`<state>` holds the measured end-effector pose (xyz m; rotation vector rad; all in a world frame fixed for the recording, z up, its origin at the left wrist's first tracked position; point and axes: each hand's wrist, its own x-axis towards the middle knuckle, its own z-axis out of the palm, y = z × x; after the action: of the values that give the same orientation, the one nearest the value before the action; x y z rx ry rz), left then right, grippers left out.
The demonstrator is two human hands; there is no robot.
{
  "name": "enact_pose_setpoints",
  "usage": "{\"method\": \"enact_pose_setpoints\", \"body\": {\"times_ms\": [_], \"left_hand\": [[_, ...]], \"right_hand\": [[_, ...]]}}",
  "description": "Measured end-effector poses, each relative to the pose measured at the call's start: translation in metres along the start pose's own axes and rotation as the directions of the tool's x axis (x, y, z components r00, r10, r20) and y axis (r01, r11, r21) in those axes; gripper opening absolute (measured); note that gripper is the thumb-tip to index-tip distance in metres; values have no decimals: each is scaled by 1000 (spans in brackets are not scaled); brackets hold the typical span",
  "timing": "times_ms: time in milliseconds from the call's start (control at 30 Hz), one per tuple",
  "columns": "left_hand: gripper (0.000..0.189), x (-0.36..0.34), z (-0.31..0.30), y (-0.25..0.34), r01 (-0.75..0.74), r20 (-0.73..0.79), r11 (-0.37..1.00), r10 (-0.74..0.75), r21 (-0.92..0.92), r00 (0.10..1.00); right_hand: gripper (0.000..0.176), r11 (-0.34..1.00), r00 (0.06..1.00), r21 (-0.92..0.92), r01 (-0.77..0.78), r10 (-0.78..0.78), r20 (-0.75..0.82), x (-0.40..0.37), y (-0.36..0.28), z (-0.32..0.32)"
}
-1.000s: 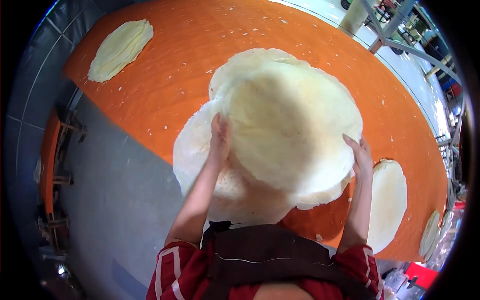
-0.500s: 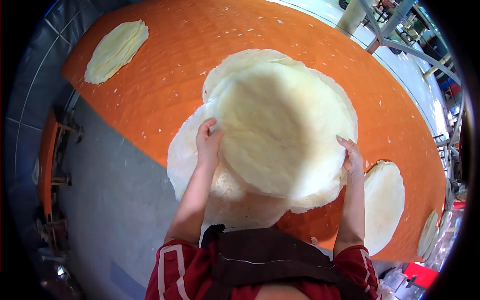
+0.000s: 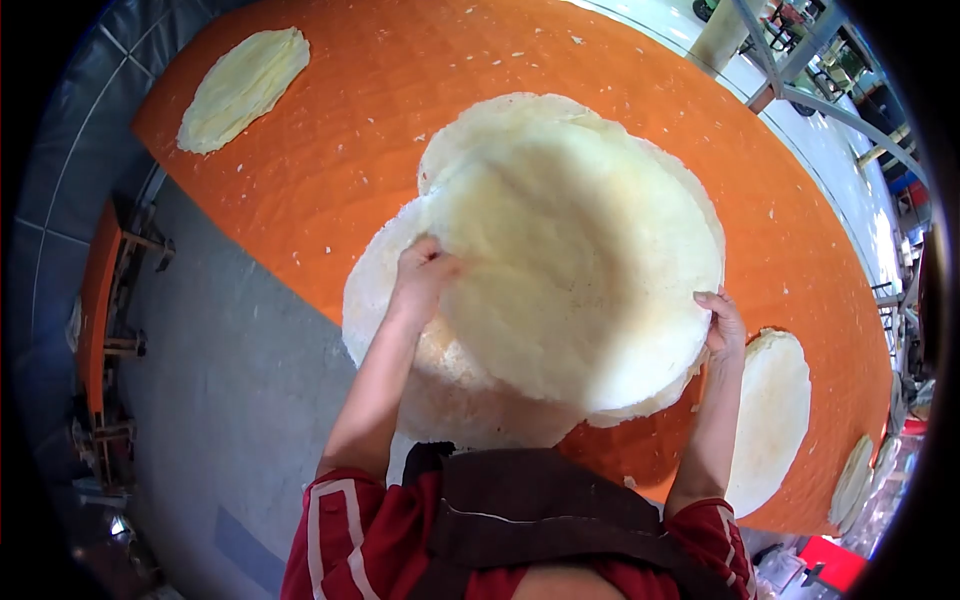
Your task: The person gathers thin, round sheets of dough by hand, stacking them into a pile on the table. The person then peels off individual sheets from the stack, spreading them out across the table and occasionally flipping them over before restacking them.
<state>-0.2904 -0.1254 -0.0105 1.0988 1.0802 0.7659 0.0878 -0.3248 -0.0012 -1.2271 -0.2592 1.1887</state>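
Observation:
A large, pale, round thin flatbread [image 3: 560,300] lies uppermost on an overlapping pile in the middle of the table. My left hand [image 3: 425,275] is closed at its left edge, with curled, slightly blurred fingertips that seem to pinch the rim. My right hand [image 3: 724,320] grips the opposite edge, thumb on top and the other fingers underneath, mostly hidden. Other flatbreads [image 3: 375,275] stick out from below on the left, at the back and towards my body. Shadow falls across the middle of the top one.
The orange table [image 3: 330,130] carries scattered pale crumbs. One flatbread stack [image 3: 245,90] sits at the far left corner, another [image 3: 775,420] beside my right forearm, and smaller ones [image 3: 852,485] at the right edge. A metal frame [image 3: 850,115] stands beyond the table. Grey floor [image 3: 220,380] shows at left.
My left fingers have curled in from a looser pose at the flatbread's edge. My right hand has moved slightly right with the right edge. The view has shifted a little.

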Motion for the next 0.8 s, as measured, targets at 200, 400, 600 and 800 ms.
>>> {"method": "enact_pose_setpoints", "body": {"times_ms": [200,400,600,800], "left_hand": [[32,34,-2,-33,-40,-133,999,43,23,990],[55,30,24,9,135,-192,954,-190,-268,963],[47,1,15,-33,-203,-101,973,214,112,972],[59,28,21,-16,-391,-82,904,409,173,909]], "right_hand": [[70,996,972,13,-83,83,-219,21,6,12],[82,995,979,-89,34,-51,-198,13,11,11],[79,997,982,71,-32,45,-184,-5,17,-3],[71,586,823,-777,228,-543,-168,22,38,7]]}}
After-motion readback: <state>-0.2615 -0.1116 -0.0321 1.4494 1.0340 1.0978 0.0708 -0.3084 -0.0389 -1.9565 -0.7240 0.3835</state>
